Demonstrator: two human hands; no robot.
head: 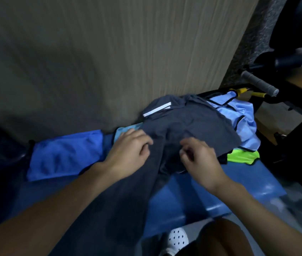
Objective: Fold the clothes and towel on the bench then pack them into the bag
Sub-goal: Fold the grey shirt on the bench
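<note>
Beige wood-grain panelling is rising behind a blue padded bench, where the clothes are lying in a loose heap. On top, a dark grey garment with a white stripe is running its long axis from the wall towards the person and spilling over the bench's front edge.

Both hands are meeting at its middle. The left hand is curling its fingers into a fold on the left side. The right hand appears to be pinching the cloth just beside it, though blur is softening the fingertips.

A light blue jersey and a neon green piece are lying underneath, to the right. A bright blue cloth is sitting to the left.

Judging by this, the grey piece is being spread for its first fold, and both hands are equally near.
</note>
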